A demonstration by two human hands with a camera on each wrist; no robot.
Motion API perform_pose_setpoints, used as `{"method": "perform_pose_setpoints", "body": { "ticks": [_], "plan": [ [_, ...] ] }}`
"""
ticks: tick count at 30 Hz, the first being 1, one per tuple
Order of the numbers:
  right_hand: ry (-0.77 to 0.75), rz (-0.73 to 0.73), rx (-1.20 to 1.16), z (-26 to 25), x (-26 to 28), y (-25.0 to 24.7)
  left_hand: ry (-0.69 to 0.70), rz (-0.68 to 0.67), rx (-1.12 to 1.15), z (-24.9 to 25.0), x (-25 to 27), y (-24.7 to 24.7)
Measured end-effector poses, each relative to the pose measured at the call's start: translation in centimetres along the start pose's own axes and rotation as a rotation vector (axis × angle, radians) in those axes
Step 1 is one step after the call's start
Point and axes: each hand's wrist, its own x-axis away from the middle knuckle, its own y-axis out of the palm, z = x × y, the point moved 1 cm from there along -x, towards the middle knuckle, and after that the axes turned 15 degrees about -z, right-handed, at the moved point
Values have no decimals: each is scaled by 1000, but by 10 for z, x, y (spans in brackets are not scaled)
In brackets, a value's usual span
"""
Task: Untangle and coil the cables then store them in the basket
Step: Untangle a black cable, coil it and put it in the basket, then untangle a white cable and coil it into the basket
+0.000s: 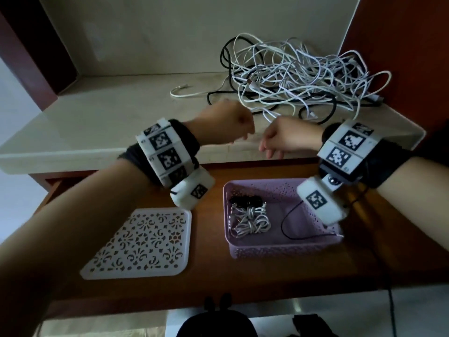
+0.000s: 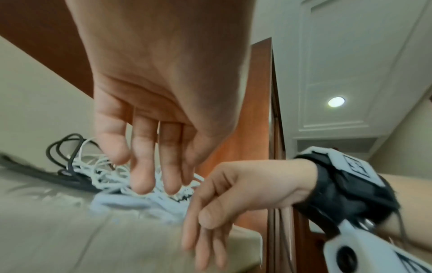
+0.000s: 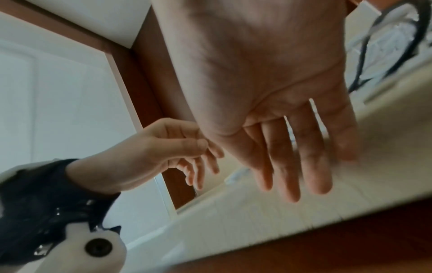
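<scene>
A tangled pile of white and black cables [image 1: 298, 76] lies at the back right of the pale counter [image 1: 97, 122]; it also shows as the pile [image 2: 105, 171] beyond my left fingers and as the pile [image 3: 392, 42] at the top right. Below the counter stands the purple basket [image 1: 279, 250], holding a coiled white cable [image 1: 252, 221] and a coiled black cable [image 1: 245, 200]. My left hand [image 1: 233, 125] and right hand [image 1: 284, 139] hover close together over the counter's front edge, in front of the pile. The left hand [image 2: 145, 129] and the right hand [image 3: 280, 129] hang with relaxed fingers and hold nothing.
A white patterned lid [image 1: 141, 244] lies left of the basket on the wooden surface [image 1: 213, 276]. One loose white cable end [image 1: 184, 92] trails left from the pile. A thin black wire [image 1: 291, 224] from my right wrist device loops over the basket. Red-brown walls flank the counter.
</scene>
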Motion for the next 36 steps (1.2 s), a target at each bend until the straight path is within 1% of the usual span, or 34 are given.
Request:
{"method": "perform_pose_setpoints", "body": {
  "ticks": [3, 6, 8, 11, 13, 14, 15, 16, 17, 19, 21, 22, 23, 24, 26, 27, 29, 31, 33, 35, 36],
  "plan": [
    [10, 72, -2, -10, 8, -31, -5, 81, 222, -3, -18, -29],
    [10, 184, 7, -20, 15, -62, -67, 124, 335, -5, -37, -54],
    [1, 272, 27, -24, 16, -79, -113, 120, 360, -6, -50, -63],
    [7, 442, 86, -22, 11, -98, -165, 157, 310, -10, -71, -69],
    [16, 546, 151, -15, 7, -107, -161, 177, 287, -8, -79, -67],
    [20, 565, 185, -11, 4, -108, -159, 178, 278, -10, -83, -64],
    [30, 569, 203, -5, 2, -109, -176, 131, 261, -7, -87, -61],
    [39, 565, 206, 0, 0, -110, -192, 62, 146, -4, -92, -58],
    [47, 555, 201, 5, 0, -110, -163, 19, 31, -3, -95, -53],
    [56, 519, 183, 13, -1, -106, -203, -100, -26, -1, -102, -49],
    [53, 469, 158, 20, -2, -101, -149, -205, -181, 0, -110, -43],
    [54, 443, 154, 22, -3, -99, -140, -256, -208, -1, -115, -40],
    [60, 413, 159, 24, -4, -96, -161, -299, -204, -2, -117, -37],
    [67, 382, 169, 25, -5, -93, -177, -305, -190, -2, -117, -36],
    [95, 339, 202, 27, -6, -88, -152, -278, -183, -2, -114, -37],
    [104, 346, 221, 27, -6, -87, -139, -253, -170, -2, -113, -40],
    [101, 420, 223, 27, -5, -90, -139, -159, -106, -1, -106, -52],
    [85, 543, 177, 27, -4, -98, -144, -21, 50, -6, -101, -70],
    [46, 674, 53, 26, -5, -112, -143, 152, 275, -10, -89, -91],
    [-53, 758, -195, 18, -6, -127, -120, 314, 468, -17, -72, -114],
    [-117, 790, -318, 11, -5, -135, -107, 377, 529, -20, -62, -124]
  ]
}}
